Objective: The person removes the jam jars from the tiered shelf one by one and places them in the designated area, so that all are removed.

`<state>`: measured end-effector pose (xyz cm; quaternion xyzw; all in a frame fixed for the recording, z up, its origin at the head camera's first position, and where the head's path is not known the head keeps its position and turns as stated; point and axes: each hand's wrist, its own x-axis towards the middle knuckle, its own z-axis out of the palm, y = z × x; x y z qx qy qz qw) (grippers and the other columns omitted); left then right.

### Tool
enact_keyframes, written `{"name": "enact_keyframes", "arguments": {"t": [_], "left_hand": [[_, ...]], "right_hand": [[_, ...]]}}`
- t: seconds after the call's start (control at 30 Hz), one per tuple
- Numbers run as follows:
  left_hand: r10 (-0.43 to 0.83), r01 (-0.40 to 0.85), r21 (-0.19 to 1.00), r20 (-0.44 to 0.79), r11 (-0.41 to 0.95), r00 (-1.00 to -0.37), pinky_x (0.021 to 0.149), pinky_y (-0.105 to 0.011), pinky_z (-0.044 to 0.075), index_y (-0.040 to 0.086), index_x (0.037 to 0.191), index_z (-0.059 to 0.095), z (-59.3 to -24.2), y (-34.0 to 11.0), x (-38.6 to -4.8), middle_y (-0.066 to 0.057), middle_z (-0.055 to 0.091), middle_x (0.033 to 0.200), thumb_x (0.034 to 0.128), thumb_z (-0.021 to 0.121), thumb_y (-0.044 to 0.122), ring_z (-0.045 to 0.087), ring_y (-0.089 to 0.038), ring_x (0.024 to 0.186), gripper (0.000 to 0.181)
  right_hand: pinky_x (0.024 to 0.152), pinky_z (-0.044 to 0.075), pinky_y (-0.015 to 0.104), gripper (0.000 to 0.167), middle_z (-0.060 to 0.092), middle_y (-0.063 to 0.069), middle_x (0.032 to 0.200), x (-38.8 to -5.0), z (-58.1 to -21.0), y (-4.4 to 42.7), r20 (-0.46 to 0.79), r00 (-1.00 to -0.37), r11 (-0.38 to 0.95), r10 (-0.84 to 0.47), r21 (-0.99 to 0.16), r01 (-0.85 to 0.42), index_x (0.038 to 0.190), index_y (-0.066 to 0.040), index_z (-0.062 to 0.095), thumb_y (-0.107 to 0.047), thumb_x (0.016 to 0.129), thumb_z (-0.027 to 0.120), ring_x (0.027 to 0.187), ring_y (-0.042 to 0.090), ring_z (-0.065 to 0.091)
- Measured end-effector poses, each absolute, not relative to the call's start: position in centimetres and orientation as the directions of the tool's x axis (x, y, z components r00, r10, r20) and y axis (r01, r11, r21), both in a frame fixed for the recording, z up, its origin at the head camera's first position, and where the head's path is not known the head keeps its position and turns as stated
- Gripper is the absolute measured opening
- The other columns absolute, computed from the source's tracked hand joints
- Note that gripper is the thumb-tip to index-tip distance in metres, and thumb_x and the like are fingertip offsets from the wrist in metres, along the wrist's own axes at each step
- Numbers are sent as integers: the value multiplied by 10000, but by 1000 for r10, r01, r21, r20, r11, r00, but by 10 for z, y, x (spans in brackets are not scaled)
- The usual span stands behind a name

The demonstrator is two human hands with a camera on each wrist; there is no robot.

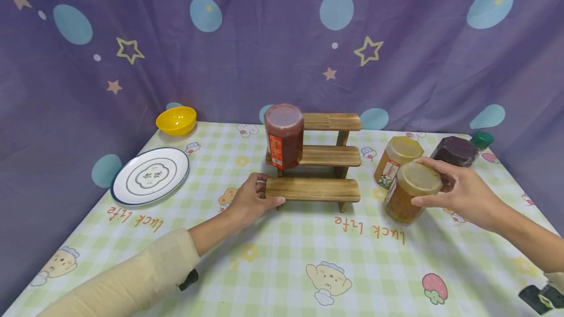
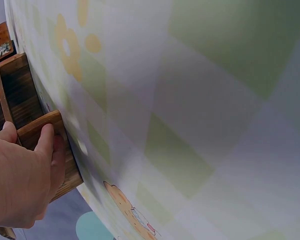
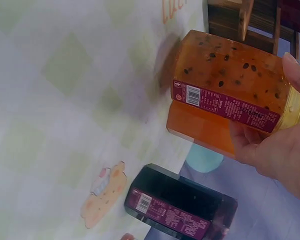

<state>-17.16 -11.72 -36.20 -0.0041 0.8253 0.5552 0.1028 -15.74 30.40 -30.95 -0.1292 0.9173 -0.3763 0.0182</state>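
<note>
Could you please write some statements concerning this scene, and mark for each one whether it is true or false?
1. The right hand holds a faceted jar with seeded orange contents and a golden lid. True.
2. The left hand grips the top step of the brown three-step wooden stand. False: the left hand grips the lowest step, at its left end.
3. The glossy yellow round bowl stands farther back than the white round plate with a dark rim. True.
4. The red-filled jar with a red label is at the right end of the stand. False: it is at the left end.
</note>
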Motion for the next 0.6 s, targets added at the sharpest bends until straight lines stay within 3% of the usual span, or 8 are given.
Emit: {"name": "enact_keyframes", "arguments": {"t": [0.17,0.33,0.6], "left_hand": [[118,-114,918,-171,380,-978,767,-299,448,59,1366,377,-363,-117,-172,-154,519,1263,821,787,199,483,-226,1004,696],[116,-112,915,-169,388,-979,766,-294,447,62,1367,377,-363,-117,-172,-151,522,1261,819,788,204,484,-226,1001,699],[105,-124,909,-179,397,-978,826,-328,469,81,1374,376,-361,-117,-171,-130,521,1279,808,797,195,513,-242,1071,714]], "right_hand": [[550,489,294,835,599,182,1208,-155,-316,302,60,-969,685,-239,-697,-212,1464,-168,416,-306,754,834,830,86,588],[734,522,231,856,563,184,1292,-155,-320,303,39,-967,669,-253,-715,-204,1470,-146,402,-319,751,832,964,-72,563],[768,522,237,867,540,174,1325,-155,-321,305,6,-963,654,-269,-733,-188,1492,-184,362,-316,767,819,1018,-97,522]]}}
